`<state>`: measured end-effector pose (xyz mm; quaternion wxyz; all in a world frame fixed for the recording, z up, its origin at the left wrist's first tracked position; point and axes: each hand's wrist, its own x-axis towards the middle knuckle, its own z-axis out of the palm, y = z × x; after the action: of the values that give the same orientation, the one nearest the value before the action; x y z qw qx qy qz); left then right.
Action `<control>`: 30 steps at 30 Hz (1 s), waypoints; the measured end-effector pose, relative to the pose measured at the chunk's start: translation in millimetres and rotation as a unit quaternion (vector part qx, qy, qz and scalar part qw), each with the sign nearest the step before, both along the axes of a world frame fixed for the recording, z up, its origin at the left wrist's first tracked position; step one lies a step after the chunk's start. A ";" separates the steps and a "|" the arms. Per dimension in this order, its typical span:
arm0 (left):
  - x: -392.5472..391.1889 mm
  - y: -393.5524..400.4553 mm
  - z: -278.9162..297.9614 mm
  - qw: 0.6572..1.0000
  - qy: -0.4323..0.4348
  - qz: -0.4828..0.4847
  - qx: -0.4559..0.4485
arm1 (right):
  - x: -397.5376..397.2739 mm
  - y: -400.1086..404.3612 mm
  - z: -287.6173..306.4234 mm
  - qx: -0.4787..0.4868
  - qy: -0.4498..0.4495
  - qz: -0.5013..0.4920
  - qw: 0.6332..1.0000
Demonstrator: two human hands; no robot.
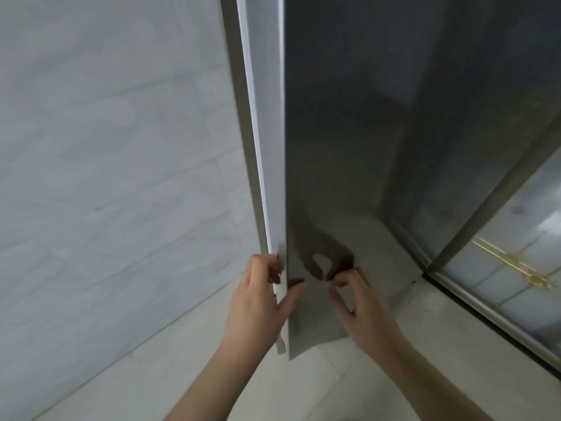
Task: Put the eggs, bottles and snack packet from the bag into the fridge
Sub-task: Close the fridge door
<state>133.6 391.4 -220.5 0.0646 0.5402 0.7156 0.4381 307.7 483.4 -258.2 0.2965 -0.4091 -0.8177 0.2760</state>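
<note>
No readable writing or brand anywhere. Fridge door [334, 147], grey and glossy, stands edge-on to me, its white inner edge facing left. My left hand [261, 296] grips that door edge low down, fingers curled round it, thumb on the grey face. My right hand [358, 302] sits just right of it, fingertips bent against the face, holding nothing. Left of the door: marble-pattern wall [106, 177]. Right of it: glass panel with metal frame [485, 226]. Below: pale tiled floor [182, 375], open room.
</note>
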 end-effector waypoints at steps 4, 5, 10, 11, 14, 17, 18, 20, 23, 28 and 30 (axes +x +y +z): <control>-8.0 11.1 1.5 0.998 -0.001 0.052 -0.020 | -3.8 20.4 0.2 0.164 -0.039 0.003 0.986; -11.1 14.8 2.3 0.998 -0.004 0.065 -0.022 | -5.3 26.8 1.8 0.192 -0.036 -0.013 0.981; -26.5 39.2 13.0 0.993 -0.018 0.114 -0.038 | -16.0 53.3 14.3 0.295 -0.036 -0.010 0.955; -30.0 45.3 15.5 0.991 -0.017 0.123 -0.045 | -18.9 57.8 15.7 0.299 -0.047 -0.002 0.953; -42.3 61.8 18.3 0.988 -0.029 0.142 -0.057 | -28.9 66.9 16.5 0.284 -0.088 0.007 0.955; -56.1 76.1 19.8 0.985 -0.015 0.155 -0.076 | -39.4 74.7 18.8 0.269 -0.121 0.018 0.955; -60.4 80.7 21.0 0.984 -0.009 0.156 -0.082 | -42.1 77.5 19.8 0.268 -0.133 0.020 0.954; -67.8 88.1 23.9 0.984 -0.001 0.154 -0.090 | -45.7 82.7 21.9 0.269 -0.152 0.021 0.951; -74.8 93.2 26.5 0.982 0.020 0.149 -0.110 | -47.6 88.9 21.5 0.275 -0.166 0.024 0.947; -74.6 93.4 25.9 0.980 0.030 0.155 -0.120 | -46.1 91.1 20.7 0.271 -0.179 0.030 0.945; -73.1 92.7 27.5 0.980 0.032 0.156 -0.122 | -45.2 90.5 21.5 0.262 -0.181 0.038 0.947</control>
<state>60.6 484.1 -193.1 0.0376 0.4239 0.8409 0.3345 262.5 573.9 -236.6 0.2293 -0.3293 -0.9158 -0.0154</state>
